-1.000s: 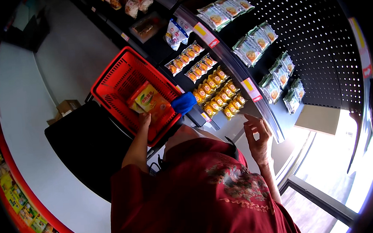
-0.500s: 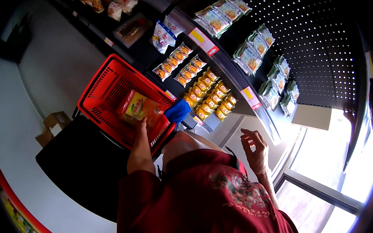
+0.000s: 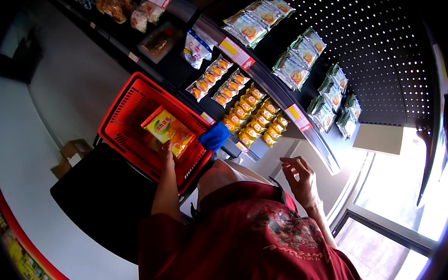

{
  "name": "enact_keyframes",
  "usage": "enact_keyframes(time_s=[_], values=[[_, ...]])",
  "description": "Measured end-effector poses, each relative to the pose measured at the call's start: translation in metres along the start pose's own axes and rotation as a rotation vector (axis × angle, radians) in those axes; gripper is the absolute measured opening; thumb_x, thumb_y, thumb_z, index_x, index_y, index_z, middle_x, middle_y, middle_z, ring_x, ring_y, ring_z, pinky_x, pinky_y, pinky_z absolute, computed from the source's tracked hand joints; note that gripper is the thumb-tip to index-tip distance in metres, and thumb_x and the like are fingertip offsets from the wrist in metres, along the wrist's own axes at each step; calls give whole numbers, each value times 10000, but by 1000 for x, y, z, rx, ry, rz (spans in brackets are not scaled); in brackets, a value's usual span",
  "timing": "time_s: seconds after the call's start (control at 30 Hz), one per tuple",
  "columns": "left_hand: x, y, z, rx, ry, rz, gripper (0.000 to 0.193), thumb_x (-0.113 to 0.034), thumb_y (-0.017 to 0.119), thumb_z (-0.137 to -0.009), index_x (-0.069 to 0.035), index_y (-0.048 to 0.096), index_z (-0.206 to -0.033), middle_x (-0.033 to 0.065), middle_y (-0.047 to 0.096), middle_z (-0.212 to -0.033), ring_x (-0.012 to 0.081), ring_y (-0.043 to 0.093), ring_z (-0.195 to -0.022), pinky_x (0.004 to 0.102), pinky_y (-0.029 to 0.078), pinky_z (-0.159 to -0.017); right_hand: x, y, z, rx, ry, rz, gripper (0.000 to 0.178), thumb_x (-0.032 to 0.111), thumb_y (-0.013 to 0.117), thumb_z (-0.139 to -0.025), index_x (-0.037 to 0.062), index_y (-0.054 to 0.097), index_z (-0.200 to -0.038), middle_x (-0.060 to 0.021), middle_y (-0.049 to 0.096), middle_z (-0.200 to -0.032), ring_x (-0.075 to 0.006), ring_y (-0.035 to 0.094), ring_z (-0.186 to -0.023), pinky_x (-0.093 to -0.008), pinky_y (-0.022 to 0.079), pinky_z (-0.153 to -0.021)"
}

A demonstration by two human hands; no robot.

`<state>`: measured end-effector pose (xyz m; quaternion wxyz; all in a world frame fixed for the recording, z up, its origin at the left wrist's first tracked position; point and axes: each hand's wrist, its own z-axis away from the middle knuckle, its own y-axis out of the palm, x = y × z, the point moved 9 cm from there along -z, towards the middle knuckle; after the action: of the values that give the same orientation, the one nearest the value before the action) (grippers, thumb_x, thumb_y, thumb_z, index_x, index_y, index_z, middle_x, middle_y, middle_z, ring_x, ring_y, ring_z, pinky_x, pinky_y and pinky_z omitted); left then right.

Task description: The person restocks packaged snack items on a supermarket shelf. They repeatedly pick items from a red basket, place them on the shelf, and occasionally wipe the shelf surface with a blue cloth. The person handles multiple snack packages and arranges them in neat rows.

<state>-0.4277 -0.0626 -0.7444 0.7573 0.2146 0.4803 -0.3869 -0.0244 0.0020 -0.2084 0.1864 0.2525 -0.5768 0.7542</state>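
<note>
Yellow snack packet (image 3: 166,129) sits in the left hand (image 3: 165,152), pinched at its lower edge and held inside the red shopping basket (image 3: 131,107), tilted with its printed face up; it looks like a light, crinkly film bag, probably puffed with air and soft under pressure, so squeezing the middle could crush what is inside; the sealed edge or a corner seems the safest place to take hold, though glossy film may slip; its face is bright yellow with a green-and-red patch and orange toward the bottom; the right hand (image 3: 299,179) hangs free with fingers loosely curled, holding nothing, below the shelf (image 3: 261,69) of small yellow packs (image 3: 256,119); a blue cloth-like thing (image 3: 214,136) lies at the basket's rim.
</note>
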Motion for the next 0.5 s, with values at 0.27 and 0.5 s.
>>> enact_keyframes(time_s=[0.27,0.5], values=[[-154,-6,84,220,-269,365,459,-205,709,-937,-81,543,-1347,41,615,-1233,167,589,-1131,337,496,-914,15,7,-9,32,-179,-43,259,27,684,-900,57,680,-1157,-107,637,-922,-234,683,-815,-348,579,-720],[-302,70,165,550,-110,357,486,-196,682,-963,-47,510,-1392,47,603,-1294,149,587,-1156,303,471,-960,54,-5,-11,-16,-445,-8,523,118,773,-854,76,585,-1341,-127,642,-1059,-306,666,-918,-412,566,-808]])
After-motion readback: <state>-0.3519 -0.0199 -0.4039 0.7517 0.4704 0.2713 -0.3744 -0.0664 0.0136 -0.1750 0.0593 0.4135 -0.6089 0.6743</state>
